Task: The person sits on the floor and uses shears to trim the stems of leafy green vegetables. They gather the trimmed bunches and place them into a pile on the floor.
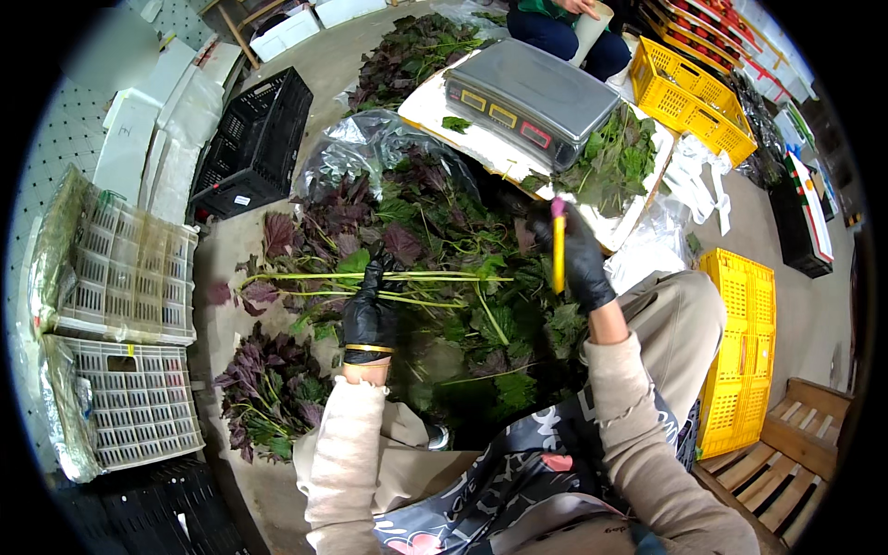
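Observation:
My left hand [368, 314], in a black glove, is closed round several long green stems [444, 277] that lie crosswise, purple leaves at their left end. My right hand [581, 259], also gloved in black, grips a slim yellow stick-like tool [559, 250] with a pink end; its exact kind is not clear. It is apart from the stems, near the scale's board. Beneath and beyond both hands spreads a big heap of leafy purple-and-green stalks [407, 208], resembling perilla. A smaller leafy bunch [273, 393] rests on the floor at the left.
A grey scale [527, 88] stands ahead on a white foam board [430, 106], beside loose green leaves [615, 157]. Around me are a black crate [254, 139], white crates [129, 398], yellow crates [737, 351] and a wooden pallet [786, 472]. Another person [578, 28] sits beyond the scale.

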The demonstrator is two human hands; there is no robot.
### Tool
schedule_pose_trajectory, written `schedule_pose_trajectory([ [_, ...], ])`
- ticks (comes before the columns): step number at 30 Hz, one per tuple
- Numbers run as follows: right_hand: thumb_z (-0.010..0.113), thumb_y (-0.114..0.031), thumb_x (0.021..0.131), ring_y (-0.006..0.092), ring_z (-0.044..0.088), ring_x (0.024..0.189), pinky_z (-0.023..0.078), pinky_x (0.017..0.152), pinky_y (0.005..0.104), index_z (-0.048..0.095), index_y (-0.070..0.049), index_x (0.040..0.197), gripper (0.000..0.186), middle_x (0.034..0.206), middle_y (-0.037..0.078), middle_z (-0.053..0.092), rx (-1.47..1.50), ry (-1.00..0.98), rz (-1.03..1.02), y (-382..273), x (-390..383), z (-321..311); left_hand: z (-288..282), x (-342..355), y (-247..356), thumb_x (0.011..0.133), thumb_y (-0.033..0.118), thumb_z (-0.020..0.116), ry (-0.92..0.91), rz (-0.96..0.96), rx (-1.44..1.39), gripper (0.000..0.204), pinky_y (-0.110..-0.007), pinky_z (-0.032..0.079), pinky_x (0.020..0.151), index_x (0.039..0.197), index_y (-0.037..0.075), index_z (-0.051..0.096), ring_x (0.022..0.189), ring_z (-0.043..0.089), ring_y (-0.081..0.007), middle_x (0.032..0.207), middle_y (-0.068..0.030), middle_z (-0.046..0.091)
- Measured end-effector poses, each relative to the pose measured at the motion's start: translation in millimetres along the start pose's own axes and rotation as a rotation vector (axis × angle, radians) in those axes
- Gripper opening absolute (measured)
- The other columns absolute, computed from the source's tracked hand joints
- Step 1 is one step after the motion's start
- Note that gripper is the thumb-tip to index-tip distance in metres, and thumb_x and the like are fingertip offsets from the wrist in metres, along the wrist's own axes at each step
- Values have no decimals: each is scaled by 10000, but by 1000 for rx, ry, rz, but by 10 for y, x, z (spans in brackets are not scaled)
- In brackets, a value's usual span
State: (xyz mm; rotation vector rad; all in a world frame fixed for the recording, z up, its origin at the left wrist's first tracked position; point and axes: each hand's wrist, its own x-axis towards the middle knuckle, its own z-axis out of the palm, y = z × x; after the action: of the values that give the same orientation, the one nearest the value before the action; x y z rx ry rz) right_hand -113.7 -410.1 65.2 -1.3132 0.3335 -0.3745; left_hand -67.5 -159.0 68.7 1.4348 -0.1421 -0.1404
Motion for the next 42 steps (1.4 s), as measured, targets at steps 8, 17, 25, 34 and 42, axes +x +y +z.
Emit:
schedule_pose_trajectory([
  [8, 632, -96, 677, 97, 498, 783, 401, 702, 229, 483, -19, 964, 333, 861, 40, 525, 106, -462, 291, 209, -158, 230, -175, -18, 9, 770, -9, 410, -187, 248, 585, 359, -225, 345, 819, 1127, 21, 418, 956, 467, -152, 1100, -62, 473],
  [17, 595, -37, 668, 81, 474, 652, 404, 561, 199, 459, -50, 916, 283, 780, 23, 508, 193, -466, 366, 67, -274, -2, -426, 170, -391, 810, 80, 393, 92, -155, -539, 327, -255, 324, 864, 1132, 22, 407, 989, 437, -149, 1121, -62, 445],
  [25, 598, -49, 663, 104, 488, 505, 403, 463, 230, 481, 5, 956, 320, 613, 37, 513, -187, 113, 31, -560, 235, -790, -234, 126, -155, 816, 81, 387, 342, -305, -645, 285, -238, 385, 743, 1083, 17, 462, 823, 502, -118, 976, -49, 538],
  [34, 526, -227, 731, 305, 515, 621, 410, 546, 344, 517, -21, 907, 271, 714, 147, 543, -514, 245, -387, -533, 603, -655, -309, 113, -190, 810, 103, 434, 193, -254, -720, 266, -237, 377, 804, 1060, 22, 478, 898, 490, -121, 1031, -61, 513],
  [42, 350, -232, 839, 209, 434, 991, 346, 826, 304, 356, -26, 1151, 374, 1134, 109, 412, -233, -679, 200, 327, -923, 168, -274, 57, -67, 797, 17, 390, 180, 53, -376, 293, -254, 376, 826, 1086, -10, 435, 931, 485, -152, 1054, -86, 495],
])
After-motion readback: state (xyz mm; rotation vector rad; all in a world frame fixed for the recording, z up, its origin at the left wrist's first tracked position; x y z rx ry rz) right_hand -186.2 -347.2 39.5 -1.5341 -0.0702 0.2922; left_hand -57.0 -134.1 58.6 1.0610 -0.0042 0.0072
